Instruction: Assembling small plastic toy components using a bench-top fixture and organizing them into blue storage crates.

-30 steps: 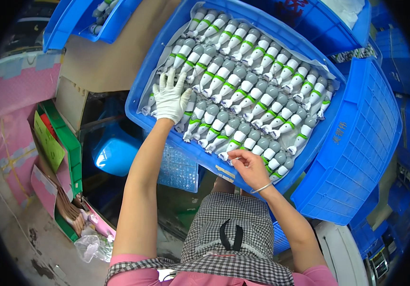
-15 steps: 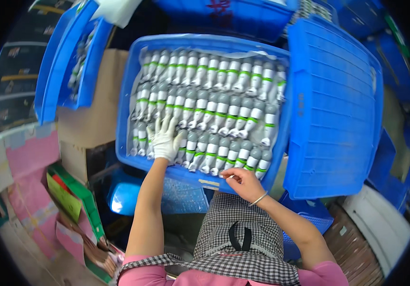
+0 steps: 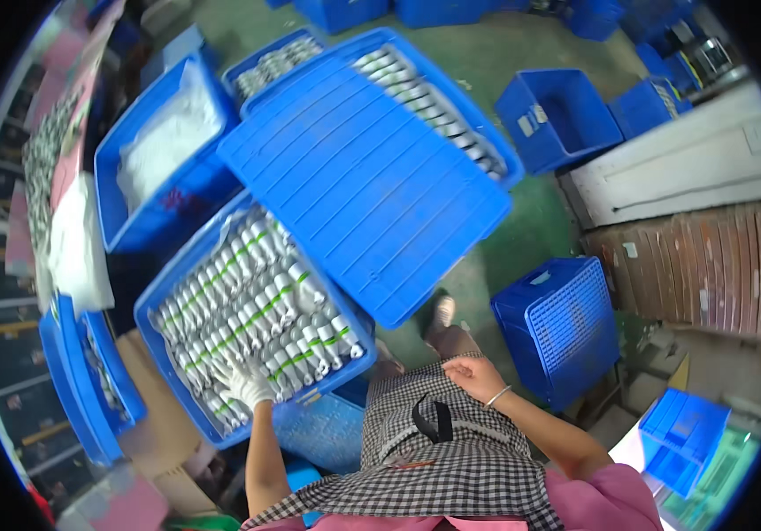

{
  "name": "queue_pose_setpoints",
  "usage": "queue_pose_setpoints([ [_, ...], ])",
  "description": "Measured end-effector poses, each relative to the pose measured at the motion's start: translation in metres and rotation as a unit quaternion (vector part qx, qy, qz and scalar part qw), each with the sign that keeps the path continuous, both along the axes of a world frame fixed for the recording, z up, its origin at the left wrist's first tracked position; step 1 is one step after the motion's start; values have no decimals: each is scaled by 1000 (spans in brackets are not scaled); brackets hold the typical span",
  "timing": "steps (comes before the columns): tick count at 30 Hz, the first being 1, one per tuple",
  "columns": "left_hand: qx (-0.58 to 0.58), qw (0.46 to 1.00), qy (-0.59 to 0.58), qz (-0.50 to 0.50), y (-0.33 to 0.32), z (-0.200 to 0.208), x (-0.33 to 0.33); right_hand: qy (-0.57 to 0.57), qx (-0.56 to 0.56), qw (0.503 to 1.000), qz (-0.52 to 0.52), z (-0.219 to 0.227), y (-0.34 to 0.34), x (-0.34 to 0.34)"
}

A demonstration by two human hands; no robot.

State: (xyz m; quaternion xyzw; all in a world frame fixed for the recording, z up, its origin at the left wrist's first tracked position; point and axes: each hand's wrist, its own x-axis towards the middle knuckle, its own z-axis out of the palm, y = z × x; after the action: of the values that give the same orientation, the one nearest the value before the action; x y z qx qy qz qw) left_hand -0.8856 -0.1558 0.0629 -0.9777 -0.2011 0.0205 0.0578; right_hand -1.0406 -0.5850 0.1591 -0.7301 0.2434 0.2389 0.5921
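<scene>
My left hand [image 3: 246, 385], in a white glove, lies with its fingers spread on small white pieces with grey round ends and green bands [image 3: 261, 314]. What kind of pieces they are, I cannot tell. Three rows of them fill a blue crate [image 3: 152, 310] lined with a pale sheet. My right hand [image 3: 476, 376] is bare, with a bracelet at the wrist. It hovers over the checked apron [image 3: 447, 425], to the right of the crate, fingers curled in and nothing visible in them.
A large blue lid [image 3: 367, 177] slants beside the crate, partly covering another filled crate [image 3: 429, 97]. Behind on the left stands a blue bin [image 3: 115, 203] holding white bags. To the right are an upturned blue basket [image 3: 557, 327], stacked brown boards [image 3: 690, 265] and an open blue bin [image 3: 557, 115].
My view has swung to the right, so the crate now sits lower left and more floor shows. The right hand has come away from the crate's near edge. The left hand stays on the pieces.
</scene>
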Motion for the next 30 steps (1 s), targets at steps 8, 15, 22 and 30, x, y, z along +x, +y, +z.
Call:
queue_pose_setpoints([
  [8,-357,857,-191,-318,-285,95,6,-94,68,992,-40,-18,-115,-26],
  [15,-443,816,-86,-361,-481,128,-4,-186,-242,952,38,-25,-322,-28],
  [22,-414,845,-19,-337,-561,137,39,-94,-346,934,10,-63,-534,-6],
  [30,-534,842,-62,-38,-683,44,137,-109,-175,978,37,-46,-595,169],
])
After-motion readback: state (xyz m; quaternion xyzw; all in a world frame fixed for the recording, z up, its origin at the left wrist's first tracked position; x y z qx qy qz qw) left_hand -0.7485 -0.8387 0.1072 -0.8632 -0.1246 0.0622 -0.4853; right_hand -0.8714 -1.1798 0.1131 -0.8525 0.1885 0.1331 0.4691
